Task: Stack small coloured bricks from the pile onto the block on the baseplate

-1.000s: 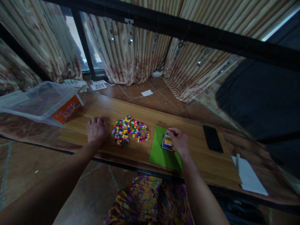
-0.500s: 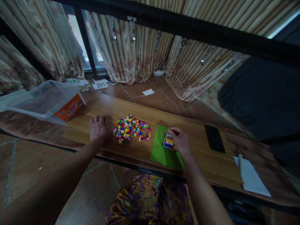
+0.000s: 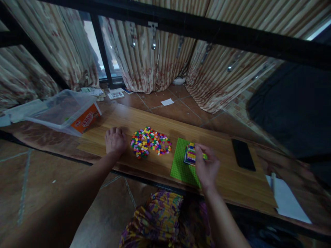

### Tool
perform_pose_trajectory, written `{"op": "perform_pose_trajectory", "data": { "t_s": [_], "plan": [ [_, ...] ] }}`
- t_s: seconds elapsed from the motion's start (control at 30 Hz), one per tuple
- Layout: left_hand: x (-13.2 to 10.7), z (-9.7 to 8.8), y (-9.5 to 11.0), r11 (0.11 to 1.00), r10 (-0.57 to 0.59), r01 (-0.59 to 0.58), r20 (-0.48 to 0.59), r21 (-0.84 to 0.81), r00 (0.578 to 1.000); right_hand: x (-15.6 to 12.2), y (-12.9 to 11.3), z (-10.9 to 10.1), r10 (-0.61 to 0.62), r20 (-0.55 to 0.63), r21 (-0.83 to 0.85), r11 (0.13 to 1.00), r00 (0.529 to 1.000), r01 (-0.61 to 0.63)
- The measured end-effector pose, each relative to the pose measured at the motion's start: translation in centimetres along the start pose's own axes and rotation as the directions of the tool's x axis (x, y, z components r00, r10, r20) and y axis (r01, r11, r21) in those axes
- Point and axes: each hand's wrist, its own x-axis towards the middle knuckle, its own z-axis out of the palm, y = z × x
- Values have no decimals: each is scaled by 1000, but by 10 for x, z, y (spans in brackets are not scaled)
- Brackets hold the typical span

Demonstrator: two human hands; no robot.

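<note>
My left hand (image 3: 115, 141) rests palm down on the wooden board, fingers laid out, holding nothing. To its right lies a spread heap of small toy bricks (image 3: 141, 144) in many colours. A green studded baseplate (image 3: 178, 165) sits farther right, bearing a small block of stacked bricks (image 3: 190, 153) in striped rows of yellow, purple and other colours. My right hand (image 3: 208, 165) is at the right side of this block, thumb and forefinger pinched together at its upper right edge. Whatever is between those fingertips is too small to make out. The hand covers part of the baseplate.
A clear plastic tub (image 3: 64, 110) with an orange label stands at the board's left end. A black phone (image 3: 243, 154) lies to the right, and white paper (image 3: 291, 199) with a pale stick-like object lies beyond the board's right end. Curtains (image 3: 155, 62) hang behind.
My right hand has shifted slightly right across the brick block, uncovering more of its top. The whole view has swung a little, and my left hand stays in place on the board.
</note>
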Motion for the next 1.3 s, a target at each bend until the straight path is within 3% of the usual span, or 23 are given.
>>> {"op": "perform_pose_trajectory", "data": {
  "t_s": [0.13,0.3,0.53,0.77,0.97,1.3],
  "plan": [
    [-1,-1,1,1000,16,-16,0,14,1000,-30,-18,20,-90,229,49,995,969,81],
    [-2,-1,1,1000,15,-15,3,4,1000,-48,-10,48,-66,393,5,998,917,70],
    [-1,0,0,1000,10,-10,0,14,1000,-32,-9,77,-75,430,-103,986,900,132],
    [-2,-3,2,1000,7,-7,8,19,1000,-12,-20,110,-4,538,-296,935,843,194],
    [-2,-4,2,1000,3,-3,4,12,1000,-3,-17,112,74,555,-396,900,829,185],
    [-1,-2,1,1000,-4,4,11,18,1000,-3,-5,108,-69,549,-409,847,833,340]
  ]
}}
